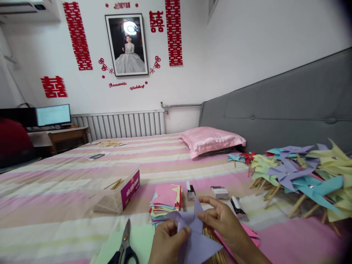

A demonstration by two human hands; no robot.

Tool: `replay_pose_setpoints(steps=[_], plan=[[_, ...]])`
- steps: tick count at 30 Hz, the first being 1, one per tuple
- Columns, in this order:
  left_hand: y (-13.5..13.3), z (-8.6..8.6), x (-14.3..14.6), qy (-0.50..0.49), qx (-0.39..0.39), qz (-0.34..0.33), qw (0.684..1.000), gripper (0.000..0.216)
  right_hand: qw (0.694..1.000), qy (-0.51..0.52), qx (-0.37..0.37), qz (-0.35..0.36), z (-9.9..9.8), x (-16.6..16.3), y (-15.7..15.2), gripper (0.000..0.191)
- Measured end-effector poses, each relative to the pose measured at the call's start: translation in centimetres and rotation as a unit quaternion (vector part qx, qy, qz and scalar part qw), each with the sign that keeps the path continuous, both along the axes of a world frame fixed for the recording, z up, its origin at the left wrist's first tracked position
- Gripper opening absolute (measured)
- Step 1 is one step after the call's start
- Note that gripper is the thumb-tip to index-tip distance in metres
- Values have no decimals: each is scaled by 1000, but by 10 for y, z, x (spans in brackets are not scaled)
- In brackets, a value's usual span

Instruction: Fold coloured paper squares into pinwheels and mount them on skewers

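Note:
A purple paper pinwheel blank (202,245), cut into points, is held between both hands near the bottom middle. My left hand (169,240) pinches its left side, the thumb pressing a folded-over flap. My right hand (220,220) grips an upright point with thumb and fingers on the right. Under the paper lies a bundle of thin wooden sticks (213,238), partly hidden by the paper and hand. Beside it is some pink paper (254,236). Just beyond my hands stands a stack of coloured paper squares (165,200). Scissors (125,244) lie on green paper (143,236) to the left.
Finished pinwheels (291,172) on sticks are heaped at right. Small boxes (219,192) lie beyond my right hand. A clear plastic tub (117,198) holding sticks is at left. Farther off are a pink pillow (211,141), a phone (96,156) and the grey headboard (275,95).

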State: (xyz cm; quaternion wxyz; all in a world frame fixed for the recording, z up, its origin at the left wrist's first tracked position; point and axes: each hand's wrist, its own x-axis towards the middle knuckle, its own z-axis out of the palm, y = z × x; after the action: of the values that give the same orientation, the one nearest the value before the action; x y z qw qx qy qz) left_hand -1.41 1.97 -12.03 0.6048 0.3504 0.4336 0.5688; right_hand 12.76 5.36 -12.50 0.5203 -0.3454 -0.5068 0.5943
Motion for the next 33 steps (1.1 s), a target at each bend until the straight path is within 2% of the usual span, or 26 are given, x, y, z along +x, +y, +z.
replay_pose_setpoints(steps=[5,8,10,12,14,17,20,24,30,33], plan=[[6,-9,-5,6,-15,53,998,22,997,-44,28,-64,3,2,-1,42],[11,-16,-12,3,-38,84,996,24,984,-72,86,-141,8,5,-6,31],[11,-16,-16,-8,-44,98,994,24,974,-97,131,-159,12,5,-11,24],[10,-13,-18,-29,-37,101,994,20,969,-143,167,-116,15,4,-17,18],[7,-8,-19,-57,-36,96,993,16,959,-202,192,-41,16,2,-21,13],[5,-3,-17,-96,-60,77,991,13,932,-279,229,29,13,-2,-24,16],[4,0,-14,-125,-82,60,987,11,907,-322,269,34,8,-6,-24,29],[3,5,-8,-163,-90,45,981,6,898,-322,297,42,3,-8,-21,35],[1,6,-5,-192,-78,13,978,16,902,-321,284,48,5,-9,-20,22],[1,3,-5,-176,-71,34,981,20,918,-300,258,28,6,-11,-21,12]])
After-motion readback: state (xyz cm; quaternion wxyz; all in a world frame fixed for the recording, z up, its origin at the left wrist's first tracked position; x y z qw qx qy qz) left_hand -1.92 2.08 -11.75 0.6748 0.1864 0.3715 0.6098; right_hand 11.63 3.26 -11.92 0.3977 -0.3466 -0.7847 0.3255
